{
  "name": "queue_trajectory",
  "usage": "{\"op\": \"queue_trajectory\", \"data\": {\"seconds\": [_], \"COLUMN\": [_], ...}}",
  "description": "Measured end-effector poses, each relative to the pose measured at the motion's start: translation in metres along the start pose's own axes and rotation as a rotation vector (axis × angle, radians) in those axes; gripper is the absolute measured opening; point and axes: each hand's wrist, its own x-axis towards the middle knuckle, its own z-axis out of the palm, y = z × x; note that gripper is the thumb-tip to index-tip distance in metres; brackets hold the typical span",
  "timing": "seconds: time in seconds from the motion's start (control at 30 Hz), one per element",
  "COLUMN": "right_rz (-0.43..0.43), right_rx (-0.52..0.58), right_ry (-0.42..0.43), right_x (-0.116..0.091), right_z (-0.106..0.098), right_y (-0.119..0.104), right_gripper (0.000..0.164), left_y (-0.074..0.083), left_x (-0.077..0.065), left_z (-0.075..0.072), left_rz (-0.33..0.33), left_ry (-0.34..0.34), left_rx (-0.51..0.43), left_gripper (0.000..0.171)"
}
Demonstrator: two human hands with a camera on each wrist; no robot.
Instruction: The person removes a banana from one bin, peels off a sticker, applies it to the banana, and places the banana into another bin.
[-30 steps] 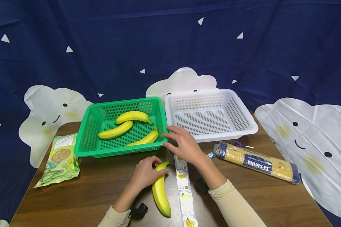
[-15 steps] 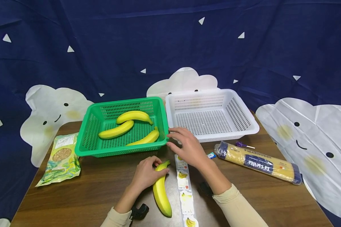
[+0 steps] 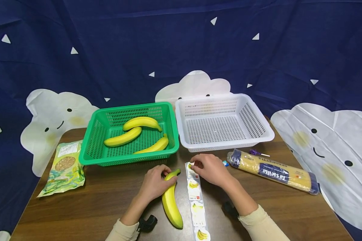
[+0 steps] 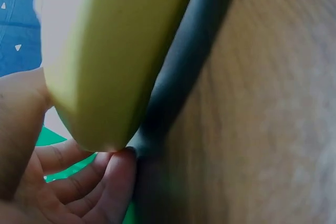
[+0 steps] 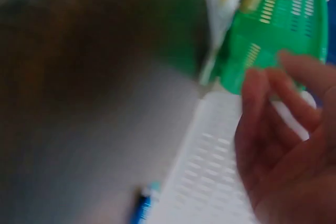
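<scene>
A yellow banana (image 3: 172, 207) lies lengthwise on the brown table, its stem end pointing away. My left hand (image 3: 155, 182) grips it near the stem, thumb on one side and fingers on the other. In the left wrist view the banana (image 4: 115, 66) fills the top, with fingertips at its end. Beside it runs a strip of banana stickers (image 3: 196, 202). Over the far end of this strip hovers my right hand (image 3: 212, 169), fingers loosely bent. Nothing shows between the fingers of the right hand (image 5: 289, 145) in the blurred right wrist view.
A green basket (image 3: 85, 140) with three bananas stands at the back left, beside a white basket (image 3: 226, 146). On the right lie a spaghetti pack (image 3: 274, 170), a purple-topped stick (image 3: 254, 152) and a small blue item (image 3: 226, 163). A green pouch (image 3: 64, 170) lies far left.
My right hand has left the green basket's corner and come back toward me, over the far end of the sticker strip. The left hand and banana stay in place.
</scene>
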Motion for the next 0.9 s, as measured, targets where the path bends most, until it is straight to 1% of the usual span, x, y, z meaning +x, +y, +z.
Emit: {"op": "queue_trajectory", "data": {"seconds": [0.07,0.13,0.23,0.33,0.43,0.53,0.77,0.9], "right_rz": [0.091,0.163,0.227,0.265,0.277,0.275,0.275,0.265], "right_rx": [-0.017,-0.019,0.01,0.009,-0.012,-0.021,0.013,0.03], "right_ry": [-0.014,-0.026,-0.058,-0.101,-0.137,-0.152,-0.149,-0.126], "right_x": [0.0,0.001,0.004,0.007,0.011,0.012,0.011,0.01], "right_z": [0.005,0.008,0.011,0.014,0.017,0.018,0.015,0.015], "right_y": [0.006,0.011,0.015,0.017,0.017,0.016,0.018,0.018], "right_gripper": [0.024,0.029,0.037,0.042,0.043,0.042,0.034,0.03], "left_y": [0.0,-0.001,0.0,0.0,0.001,0.003,0.007,0.008], "left_x": [0.0,0.0,0.0,-0.001,-0.003,-0.004,-0.003,-0.004], "left_z": [0.0,0.0,0.0,0.002,0.003,0.003,0.005,0.006], "left_rz": [0.002,0.002,-0.002,-0.013,-0.029,-0.034,-0.024,-0.014], "left_ry": [0.008,0.013,0.015,0.02,0.019,0.005,-0.011,-0.015], "left_rx": [0.0,-0.003,-0.006,-0.01,-0.018,-0.039,-0.052,-0.06], "left_gripper": [0.026,0.026,0.027,0.029,0.031,0.031,0.031,0.03]}}
